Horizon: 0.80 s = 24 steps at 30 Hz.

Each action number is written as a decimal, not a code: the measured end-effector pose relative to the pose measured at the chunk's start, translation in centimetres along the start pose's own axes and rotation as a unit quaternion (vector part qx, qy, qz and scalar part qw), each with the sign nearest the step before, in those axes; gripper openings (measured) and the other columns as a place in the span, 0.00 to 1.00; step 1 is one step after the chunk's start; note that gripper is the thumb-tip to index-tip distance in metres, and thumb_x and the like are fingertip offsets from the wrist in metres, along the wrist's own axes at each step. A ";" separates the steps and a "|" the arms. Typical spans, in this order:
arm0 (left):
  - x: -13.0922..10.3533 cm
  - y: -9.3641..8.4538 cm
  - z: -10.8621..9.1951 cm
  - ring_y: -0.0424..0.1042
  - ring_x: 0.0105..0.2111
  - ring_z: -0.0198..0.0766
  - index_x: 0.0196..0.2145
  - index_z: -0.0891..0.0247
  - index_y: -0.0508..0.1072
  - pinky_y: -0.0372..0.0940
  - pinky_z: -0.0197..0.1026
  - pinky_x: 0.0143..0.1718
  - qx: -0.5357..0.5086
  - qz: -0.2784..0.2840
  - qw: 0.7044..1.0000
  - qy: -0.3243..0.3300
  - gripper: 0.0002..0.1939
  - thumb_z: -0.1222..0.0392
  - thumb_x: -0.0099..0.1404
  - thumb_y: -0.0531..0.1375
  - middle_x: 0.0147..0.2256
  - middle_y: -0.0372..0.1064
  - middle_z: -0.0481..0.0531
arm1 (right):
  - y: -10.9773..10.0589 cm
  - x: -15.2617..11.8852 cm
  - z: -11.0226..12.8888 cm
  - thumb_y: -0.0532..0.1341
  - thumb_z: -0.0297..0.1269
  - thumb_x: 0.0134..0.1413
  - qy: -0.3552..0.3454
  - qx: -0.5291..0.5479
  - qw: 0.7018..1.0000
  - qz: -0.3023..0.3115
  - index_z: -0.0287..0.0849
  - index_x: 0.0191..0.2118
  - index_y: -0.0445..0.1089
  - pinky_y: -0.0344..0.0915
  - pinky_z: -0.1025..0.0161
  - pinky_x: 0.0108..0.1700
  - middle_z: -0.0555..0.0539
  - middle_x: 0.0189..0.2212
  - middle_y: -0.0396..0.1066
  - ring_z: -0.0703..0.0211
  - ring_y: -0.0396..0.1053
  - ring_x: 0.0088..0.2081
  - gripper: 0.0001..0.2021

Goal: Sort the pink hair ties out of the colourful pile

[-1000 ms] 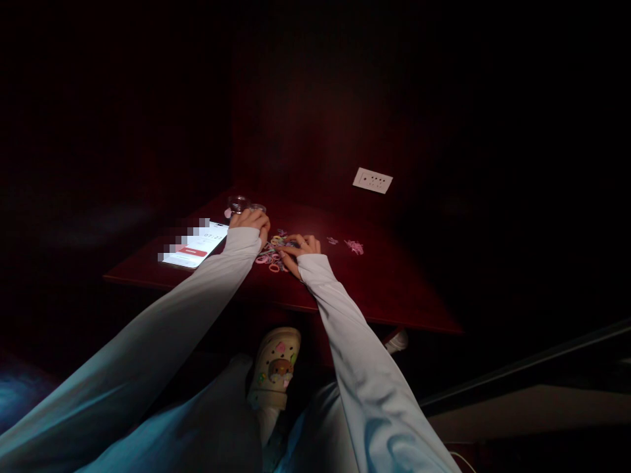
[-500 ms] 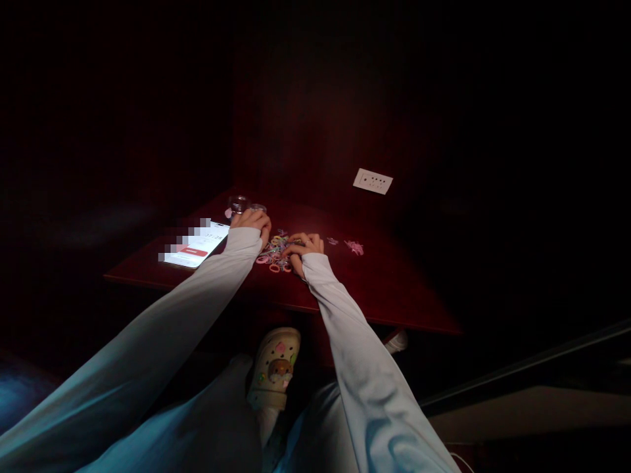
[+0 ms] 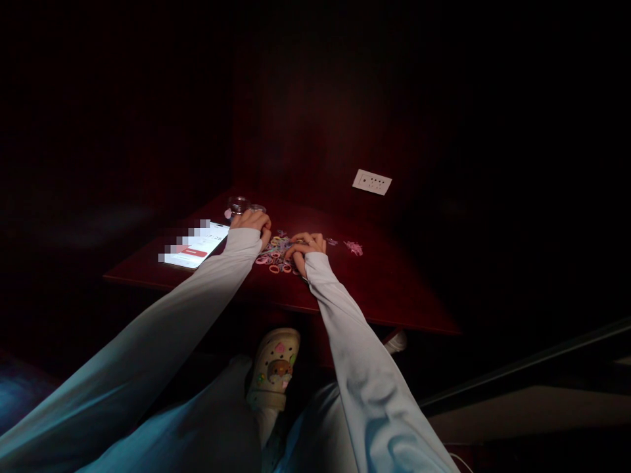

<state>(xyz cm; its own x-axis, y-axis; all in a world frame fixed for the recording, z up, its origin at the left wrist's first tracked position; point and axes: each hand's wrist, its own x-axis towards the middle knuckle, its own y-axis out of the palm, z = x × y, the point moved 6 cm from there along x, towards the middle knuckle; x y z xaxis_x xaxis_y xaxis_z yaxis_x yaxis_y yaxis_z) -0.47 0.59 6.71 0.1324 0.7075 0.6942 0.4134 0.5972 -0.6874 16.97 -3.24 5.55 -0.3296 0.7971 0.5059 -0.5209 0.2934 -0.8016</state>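
Note:
A pile of small, many-coloured hair ties [image 3: 276,257] lies on the dark red table [image 3: 236,282]. My right hand [image 3: 309,246] rests over the pile's right side, its bent fingers spread apart and touching the ties; a ring shows on one finger. At the left edge of the heap is my left hand [image 3: 251,223], back upward, with fingers curled down and close together. Its fingertips are hidden, so whatever they hold cannot be made out. A smaller group of purple ties [image 3: 332,242] and a pink cluster [image 3: 353,248] lie to the right.
A lit phone [image 3: 200,244] lies left of my left hand. Behind that hand stands a clear round container [image 3: 238,204], with a pale pink piece [image 3: 227,213] beside it. A white socket plate [image 3: 372,182] is on the back wall. Below the table edge is a clog [image 3: 274,368].
My right hand has shifted very slightly to the right over the pile, its fingers moving a little. The left hand stays almost in place.

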 end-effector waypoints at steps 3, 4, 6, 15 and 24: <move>0.0 0.1 0.1 0.69 0.45 0.52 0.32 0.59 0.70 0.60 0.52 0.46 0.000 -0.005 1.000 0.000 0.04 0.65 0.61 0.57 0.39 0.75 0.55 | 0.3 -0.1 0.2 0.59 0.29 0.62 -0.019 0.002 0.999 0.029 0.53 0.32 0.84 0.53 0.50 0.59 0.51 0.52 0.75 0.49 0.58 0.54 0.16; 0.0 0.2 0.1 0.69 0.45 0.52 0.32 0.59 0.70 0.60 0.52 0.46 0.000 -0.004 1.000 0.001 0.04 0.65 0.61 0.57 0.39 0.75 0.56 | 0.3 -0.1 0.2 0.59 0.29 0.63 -0.017 0.002 0.999 0.034 0.53 0.32 0.84 0.52 0.50 0.59 0.51 0.51 0.75 0.49 0.58 0.53 0.16; 0.0 0.2 0.1 0.69 0.45 0.52 0.32 0.59 0.70 0.60 0.52 0.46 -0.003 -0.001 1.000 0.003 0.04 0.65 0.61 0.57 0.39 0.74 0.56 | 0.3 0.0 0.0 0.59 0.29 0.63 -0.002 -0.002 0.999 0.034 0.53 0.33 0.84 0.52 0.50 0.59 0.50 0.51 0.75 0.49 0.58 0.53 0.16; 0.0 0.4 0.2 0.69 0.44 0.51 0.31 0.60 0.68 0.58 0.51 0.45 -0.005 0.004 1.000 0.007 0.03 0.66 0.61 0.57 0.39 0.74 0.55 | -0.2 0.1 -0.3 0.58 0.26 0.62 0.018 -0.003 1.000 -0.024 0.53 0.41 0.83 0.52 0.52 0.57 0.49 0.48 0.76 0.49 0.59 0.52 0.17; 0.0 0.4 0.2 0.69 0.45 0.52 0.32 0.60 0.70 0.58 0.51 0.45 -0.007 0.011 1.000 0.008 0.03 0.65 0.61 0.57 0.39 0.74 0.56 | -1.1 0.1 -1.8 0.57 0.27 0.62 0.083 0.009 0.991 -0.101 0.48 0.29 0.80 0.51 0.50 0.57 0.47 0.42 0.76 0.48 0.59 0.52 0.16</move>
<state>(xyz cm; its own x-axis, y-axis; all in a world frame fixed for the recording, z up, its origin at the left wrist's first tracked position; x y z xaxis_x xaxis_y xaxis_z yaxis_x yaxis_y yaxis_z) -0.46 0.88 6.39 0.1552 0.7141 0.6827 0.4222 0.5768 -0.6993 18.91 -2.54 5.94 -0.0836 0.7996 0.5947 -0.5778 0.4474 -0.6827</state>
